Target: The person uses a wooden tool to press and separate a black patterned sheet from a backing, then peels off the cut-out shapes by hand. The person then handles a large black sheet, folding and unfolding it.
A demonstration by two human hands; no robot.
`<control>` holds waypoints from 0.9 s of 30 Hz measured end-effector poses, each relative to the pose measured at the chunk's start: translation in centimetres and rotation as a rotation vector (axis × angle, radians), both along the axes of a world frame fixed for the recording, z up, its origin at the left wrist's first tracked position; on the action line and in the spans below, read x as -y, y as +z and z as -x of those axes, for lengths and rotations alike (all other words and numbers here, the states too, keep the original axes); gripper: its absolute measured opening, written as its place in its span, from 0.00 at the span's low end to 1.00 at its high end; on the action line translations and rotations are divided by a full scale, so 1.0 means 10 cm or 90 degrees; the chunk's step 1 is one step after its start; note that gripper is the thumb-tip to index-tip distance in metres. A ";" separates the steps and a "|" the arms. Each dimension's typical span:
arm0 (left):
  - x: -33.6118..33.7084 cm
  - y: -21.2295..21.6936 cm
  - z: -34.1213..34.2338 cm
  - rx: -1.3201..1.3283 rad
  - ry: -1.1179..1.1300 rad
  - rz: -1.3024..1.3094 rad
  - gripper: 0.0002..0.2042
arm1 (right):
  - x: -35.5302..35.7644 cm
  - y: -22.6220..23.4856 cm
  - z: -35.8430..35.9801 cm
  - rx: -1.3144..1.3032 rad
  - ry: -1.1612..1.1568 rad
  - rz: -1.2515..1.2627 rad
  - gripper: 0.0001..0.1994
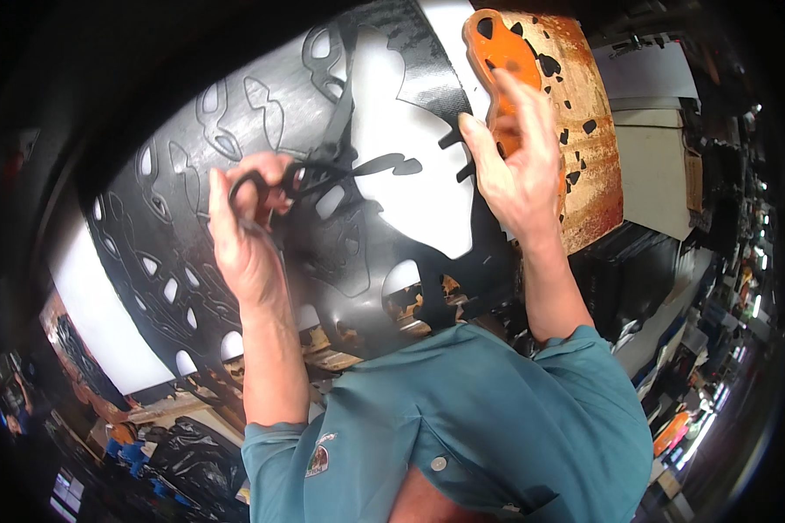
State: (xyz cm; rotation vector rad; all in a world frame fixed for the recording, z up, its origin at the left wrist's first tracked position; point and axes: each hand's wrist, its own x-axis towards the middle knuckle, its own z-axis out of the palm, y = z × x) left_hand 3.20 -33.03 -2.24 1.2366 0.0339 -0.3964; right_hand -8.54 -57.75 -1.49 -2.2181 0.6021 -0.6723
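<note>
Black sheet material (pixel 340 253), one piece, die-cut with leaf-shaped holes, draped over a white surface (pixel 410 113) directly ahead of both hands. Long axis runs lower left to upper right. Scissors (pixel 279 183), one pair, black handles: left hand (pixel 244 235) has its fingers clenched through the loops, blades pointing right into the sheet. Right hand (pixel 515 166), the farther, grips one orange template (pixel 501 70) at the sheet's upper edge. Rust-stained board (pixel 593 157) beyond.
</note>
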 end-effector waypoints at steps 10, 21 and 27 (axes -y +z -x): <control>0.62 0.20 0.41 0.035 -0.240 0.147 0.21 | -0.90 0.25 0.41 0.064 0.191 -0.574 0.35; 0.43 -0.51 0.41 0.733 -0.238 -0.569 0.21 | -0.15 0.00 0.56 0.149 -0.080 -0.460 0.26; 0.42 -0.52 0.38 0.723 -0.222 -0.551 0.21 | 0.26 0.16 0.79 0.206 0.022 -0.528 0.16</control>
